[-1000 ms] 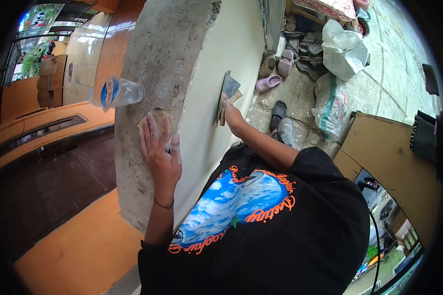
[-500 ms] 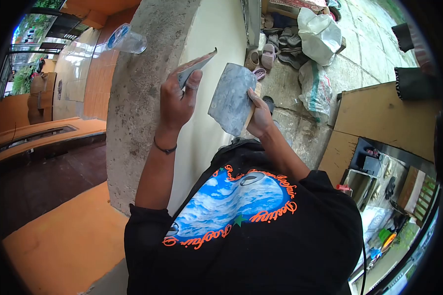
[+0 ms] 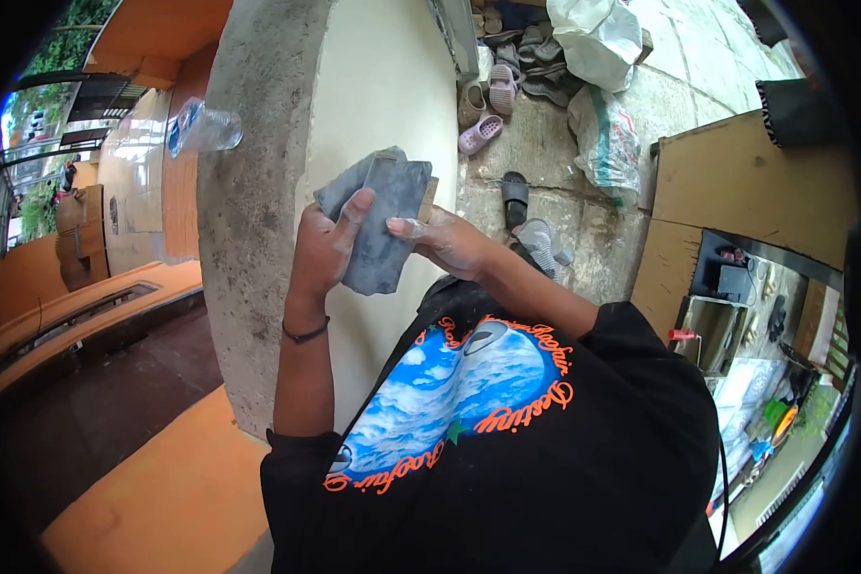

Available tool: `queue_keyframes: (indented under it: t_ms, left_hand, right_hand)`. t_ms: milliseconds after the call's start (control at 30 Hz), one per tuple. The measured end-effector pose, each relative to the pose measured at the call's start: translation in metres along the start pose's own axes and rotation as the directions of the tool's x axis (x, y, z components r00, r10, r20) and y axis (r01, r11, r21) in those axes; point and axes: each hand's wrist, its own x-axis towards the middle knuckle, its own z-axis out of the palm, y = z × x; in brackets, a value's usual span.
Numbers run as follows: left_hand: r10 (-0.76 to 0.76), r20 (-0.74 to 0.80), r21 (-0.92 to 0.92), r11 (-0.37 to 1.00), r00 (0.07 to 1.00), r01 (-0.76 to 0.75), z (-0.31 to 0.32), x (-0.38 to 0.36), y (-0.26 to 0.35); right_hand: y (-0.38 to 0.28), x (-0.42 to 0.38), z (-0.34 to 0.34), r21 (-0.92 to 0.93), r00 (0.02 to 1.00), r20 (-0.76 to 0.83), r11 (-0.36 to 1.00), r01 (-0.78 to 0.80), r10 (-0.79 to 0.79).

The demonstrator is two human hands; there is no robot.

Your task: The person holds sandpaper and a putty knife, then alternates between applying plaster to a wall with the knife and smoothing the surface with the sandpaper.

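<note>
You are outside, by what looks like a home.
Right in front of you is a low wall [image 3: 249,201] with a rough grey top and a smooth, pale side. Next to it the ground [image 3: 593,249] is hard and grey, and lots of shoes [image 3: 543,81] sit close together, like shoes by a house door. You can see a light purple clog [image 3: 480,135] near them, and a white bag [image 3: 598,43] and a sack with a green stripe [image 3: 607,148] too. Across the wall there is orange paint [image 3: 163,488], shiny tiles [image 3: 139,167], and green leaves [image 3: 38,187] far away.
</note>
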Motion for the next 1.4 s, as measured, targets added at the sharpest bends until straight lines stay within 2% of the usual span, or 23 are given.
queue_keyframes:
  t_ms: [100, 233, 267, 300, 367, 433, 533, 600, 667, 733, 767, 800, 867, 933, 1000, 1033, 1133, 1167, 1200, 1233, 1300, 1367, 1400]
  left_hand:
    - [-0.018, -0.099, -0.025, 1.000, 0.995, 0.015, -0.002, 0.002, -0.001]
    - [0.290, -0.369, 0.202, 0.952, 0.883, -0.229, -0.005, 0.025, 0.013]
    - [0.389, -0.448, 0.268, 0.917, 0.805, -0.295, -0.005, 0.037, 0.019]
    - [0.393, -0.432, 0.279, 0.914, 0.812, -0.294, -0.003, 0.054, 0.032]
    - [0.627, -0.393, 0.650, 0.707, 0.673, -0.280, 0.002, 0.093, 0.062]
    - [0.644, -0.290, 0.754, 0.610, 0.708, -0.246, 0.004, 0.132, 0.067]
    - [0.556, -0.186, 0.858, 0.493, 0.810, -0.142, 0.010, 0.182, 0.056]
    - [0.396, -0.201, 0.892, 0.451, 0.896, 0.001, 0.011, 0.205, 0.047]
    - [0.231, -0.203, 0.882, 0.466, 0.952, 0.075, 0.012, 0.226, 0.046]
    - [0.268, -0.302, 0.797, 0.598, 0.915, 0.088, 0.032, 0.211, 0.037]
    - [0.228, -0.318, 0.801, 0.585, 0.920, 0.132, 0.031, 0.210, 0.041]
    - [0.189, -0.331, 0.803, 0.571, 0.924, 0.171, 0.032, 0.212, 0.044]
    - [0.181, -0.359, 0.785, 0.590, 0.916, 0.191, 0.029, 0.208, 0.040]
    - [0.165, -0.386, 0.769, 0.600, 0.908, 0.218, 0.030, 0.206, 0.040]
    - [0.189, -0.419, 0.745, 0.630, 0.888, 0.218, 0.036, 0.208, 0.042]
    - [0.182, -0.424, 0.746, 0.625, 0.887, 0.228, 0.036, 0.209, 0.043]
    - [0.157, -0.428, 0.763, 0.591, 0.890, 0.263, 0.030, 0.203, 0.042]
    - [0.153, -0.418, 0.778, 0.568, 0.896, 0.266, 0.028, 0.199, 0.039]
    - [0.148, -0.405, 0.794, 0.546, 0.902, 0.267, 0.025, 0.197, 0.040]
    - [0.161, -0.402, 0.795, 0.550, 0.902, 0.256, 0.025, 0.201, 0.040]
    - [0.197, -0.361, 0.779, 0.602, 0.912, 0.178, 0.026, 0.204, 0.038]
    - [0.154, -0.398, 0.789, 0.560, 0.905, 0.252, 0.024, 0.193, 0.037]
    - [0.133, -0.422, 0.799, 0.523, 0.897, 0.297, 0.021, 0.190, 0.037]
  right_hand:
    - [-0.013, 0.015, -0.020, -0.022, 0.999, 0.006, 0.999, -0.036, 0.036]
    - [-0.029, 0.056, -0.095, -0.043, 0.968, -0.250, 0.999, -0.002, -0.009]
    - [-0.037, 0.069, -0.117, -0.016, 0.896, -0.444, 1.000, 0.010, -0.016]
    - [-0.035, 0.084, -0.144, -0.122, 0.677, -0.727, 0.992, 0.042, -0.118]
    - [-0.019, 0.111, -0.200, -0.253, 0.365, -0.914, 0.952, -0.171, -0.177]
    - [0.011, 0.130, -0.216, -0.254, 0.441, -0.891, 0.922, -0.292, -0.105]
    - [0.074, 0.146, -0.224, 0.026, 0.525, -0.779, 0.853, -0.522, 0.344]
    - [0.118, 0.157, -0.216, 0.024, 0.559, -0.751, 0.861, -0.508, 0.351]
    - [0.131, 0.192, -0.231, 0.190, 0.379, -0.791, 0.781, -0.595, 0.481]
    - [0.165, 0.234, -0.303, 0.250, 0.318, -0.838, 0.831, -0.497, 0.443]
    - [0.167, 0.269, -0.337, 0.409, 0.365, -0.802, 0.880, -0.241, 0.473]
    - [0.130, 0.292, -0.368, 0.465, 0.491, -0.736, 0.875, -0.133, 0.466]
    - [0.065, 0.357, -0.402, 0.107, 0.468, -0.878, 0.994, -0.015, 0.102]
    - [0.019, 0.372, -0.406, 0.101, 0.445, -0.890, 0.995, -0.024, 0.101]
    - [0.006, 0.372, -0.409, -0.122, 0.524, -0.850, 0.986, -0.111, -0.046]
    - [0.012, 0.348, -0.394, -0.170, 0.487, -0.872, 0.964, -0.206, -0.050]
    - [0.113, 0.274, -0.387, 0.031, 0.453, -0.867, 0.930, -0.367, 0.207]
    - [0.160, 0.246, -0.400, 0.186, 0.478, -0.762, 0.855, -0.483, 0.436]
    - [0.212, 0.226, -0.410, 0.214, 0.506, -0.727, 0.854, -0.475, 0.464]
    - [0.204, 0.238, -0.416, 0.206, 0.512, -0.731, 0.861, -0.465, 0.451]
    - [0.182, 0.261, -0.413, 0.048, 0.333, -0.881, 0.762, -0.646, 0.338]
    - [0.099, 0.316, -0.416, 0.044, 0.203, -0.965, 0.871, -0.489, 0.163]
    - [0.062, 0.336, -0.421, 0.054, 0.233, -0.962, 0.940, -0.337, 0.139]
